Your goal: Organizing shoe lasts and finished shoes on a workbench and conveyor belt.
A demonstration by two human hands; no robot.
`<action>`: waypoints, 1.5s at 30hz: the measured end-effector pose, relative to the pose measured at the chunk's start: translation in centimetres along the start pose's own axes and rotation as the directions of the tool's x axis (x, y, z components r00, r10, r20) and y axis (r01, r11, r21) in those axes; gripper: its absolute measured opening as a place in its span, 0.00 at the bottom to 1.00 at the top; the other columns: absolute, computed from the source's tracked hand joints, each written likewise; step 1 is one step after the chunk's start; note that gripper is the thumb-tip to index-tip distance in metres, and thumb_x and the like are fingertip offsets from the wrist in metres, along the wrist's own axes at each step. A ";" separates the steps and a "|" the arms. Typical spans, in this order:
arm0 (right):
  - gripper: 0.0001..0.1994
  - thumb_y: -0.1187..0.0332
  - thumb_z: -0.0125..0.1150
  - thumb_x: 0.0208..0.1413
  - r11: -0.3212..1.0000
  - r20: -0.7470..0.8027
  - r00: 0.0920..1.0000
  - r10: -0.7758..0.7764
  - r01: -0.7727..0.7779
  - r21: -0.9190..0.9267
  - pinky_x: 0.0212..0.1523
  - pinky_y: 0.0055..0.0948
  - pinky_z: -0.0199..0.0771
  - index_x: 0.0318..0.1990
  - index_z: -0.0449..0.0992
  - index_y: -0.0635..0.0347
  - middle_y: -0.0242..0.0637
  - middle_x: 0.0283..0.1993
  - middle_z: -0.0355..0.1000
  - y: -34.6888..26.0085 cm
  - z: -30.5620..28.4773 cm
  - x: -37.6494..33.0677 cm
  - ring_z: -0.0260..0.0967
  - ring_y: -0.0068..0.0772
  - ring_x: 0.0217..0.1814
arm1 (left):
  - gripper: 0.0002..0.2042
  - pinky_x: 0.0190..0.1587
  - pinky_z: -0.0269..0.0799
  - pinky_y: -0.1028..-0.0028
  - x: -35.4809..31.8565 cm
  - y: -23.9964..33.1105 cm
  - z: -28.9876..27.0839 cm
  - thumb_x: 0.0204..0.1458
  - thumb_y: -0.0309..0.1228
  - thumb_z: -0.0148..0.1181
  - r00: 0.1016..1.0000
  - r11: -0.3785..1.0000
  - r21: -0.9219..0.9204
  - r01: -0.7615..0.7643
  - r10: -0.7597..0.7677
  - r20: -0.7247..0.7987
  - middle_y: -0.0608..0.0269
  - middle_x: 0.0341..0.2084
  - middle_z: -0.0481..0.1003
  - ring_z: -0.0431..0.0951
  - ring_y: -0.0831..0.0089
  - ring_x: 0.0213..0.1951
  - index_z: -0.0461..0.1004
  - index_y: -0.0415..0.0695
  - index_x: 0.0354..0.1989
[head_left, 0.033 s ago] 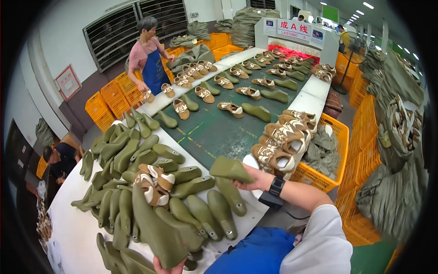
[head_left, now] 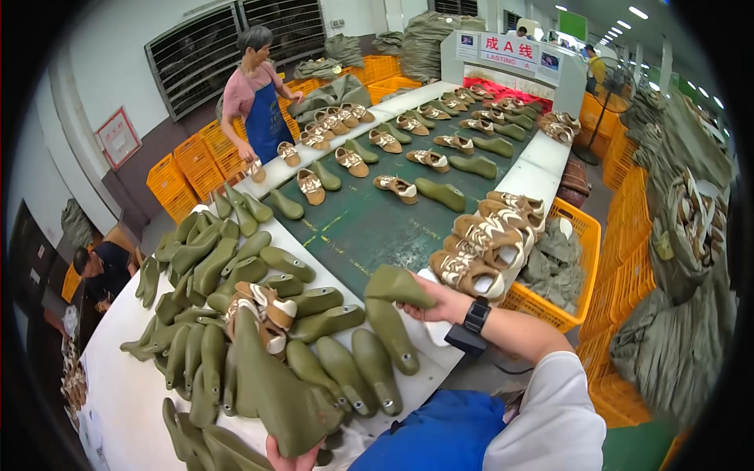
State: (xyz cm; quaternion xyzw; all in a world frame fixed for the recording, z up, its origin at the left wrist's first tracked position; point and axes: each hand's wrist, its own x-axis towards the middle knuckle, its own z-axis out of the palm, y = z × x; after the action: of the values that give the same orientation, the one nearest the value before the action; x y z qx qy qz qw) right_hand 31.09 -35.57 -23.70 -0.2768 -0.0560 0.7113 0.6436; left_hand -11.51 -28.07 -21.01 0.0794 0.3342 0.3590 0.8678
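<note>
My right hand (head_left: 440,302) grips an olive-green shoe last (head_left: 393,286) by its narrower end, above the near edge of the belt. At the bottom of the view, my left hand (head_left: 292,457) is closed around the thick end of another shoe last (head_left: 284,404); its toe points away from me, over the pile. Below and around both hands, many loose lasts (head_left: 338,365) lie on the white table (head_left: 118,392). A few brown and white shoe uppers (head_left: 271,310) rest among them, partly hidden by the left-hand last.
A green conveyor belt (head_left: 369,235) carries spaced uppers and lasts. Stacked uppers (head_left: 487,235) line its right ledge beside an orange crate (head_left: 581,259) of grey-green cloth. A co-worker in a blue apron (head_left: 267,118) stands at the far left; another person (head_left: 106,271) bends nearby.
The right-hand last has tilted, its near end dipping a little. The left-hand last has shifted slightly. The co-worker and belt items look the same.
</note>
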 end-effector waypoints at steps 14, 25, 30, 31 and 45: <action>0.22 0.64 0.62 0.39 -0.580 -0.077 0.904 -0.422 -0.334 -0.743 0.45 0.37 0.72 0.45 0.73 0.60 0.47 0.43 0.73 -24.6 -7.7 12.1 0.71 0.45 0.46 | 0.28 0.56 0.60 0.56 7.8 -8.2 7.6 0.51 0.40 0.54 0.996 0.928 0.370 0.050 -0.076 0.056 0.53 0.54 0.64 0.64 0.56 0.55 0.58 0.40 0.58; 0.22 0.69 0.37 0.57 -0.416 -0.411 0.803 -0.432 -0.582 -0.699 0.50 0.42 0.68 0.60 0.58 0.56 0.50 0.50 0.69 -21.4 -16.9 16.2 0.68 0.46 0.52 | 0.20 0.56 0.62 0.64 10.1 -10.8 13.5 0.56 0.32 0.50 0.980 0.951 0.244 0.188 -0.164 -0.114 0.53 0.53 0.65 0.64 0.60 0.54 0.61 0.37 0.55; 0.31 0.48 0.50 0.54 -0.189 0.147 0.989 -0.008 0.143 -0.971 0.52 0.40 0.65 0.61 0.58 0.56 0.47 0.56 0.65 -19.2 -10.3 15.9 0.65 0.42 0.56 | 0.30 0.59 0.55 0.53 12.9 -12.2 16.6 0.52 0.45 0.51 0.969 0.900 0.412 0.139 -0.209 0.132 0.53 0.58 0.60 0.59 0.56 0.59 0.54 0.44 0.61; 0.36 0.44 0.49 0.54 0.361 0.062 0.940 0.335 -0.067 -0.930 0.54 0.39 0.63 0.65 0.51 0.57 0.46 0.59 0.62 -17.3 -4.3 13.5 0.63 0.39 0.57 | 0.31 0.60 0.53 0.53 13.3 -12.2 17.1 0.52 0.47 0.50 0.962 0.916 0.376 0.142 -0.217 0.164 0.53 0.58 0.59 0.57 0.56 0.61 0.53 0.45 0.61; 0.37 0.55 0.68 0.40 -0.328 0.167 0.977 -0.133 0.115 -0.938 0.45 0.35 0.72 0.54 0.62 0.72 0.55 0.45 0.71 -14.2 -2.4 19.8 0.71 0.45 0.47 | 0.16 0.47 0.71 0.72 13.8 -10.5 14.2 0.58 0.32 0.46 0.972 0.529 0.839 -0.129 -0.100 0.212 0.51 0.41 0.74 0.75 0.68 0.43 0.65 0.35 0.51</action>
State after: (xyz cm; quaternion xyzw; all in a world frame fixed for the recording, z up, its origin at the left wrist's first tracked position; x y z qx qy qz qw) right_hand 44.41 -15.19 -25.93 -0.6782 -0.6333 0.2966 0.2258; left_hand 10.68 -24.95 -21.36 0.5351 0.3608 0.1468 0.7496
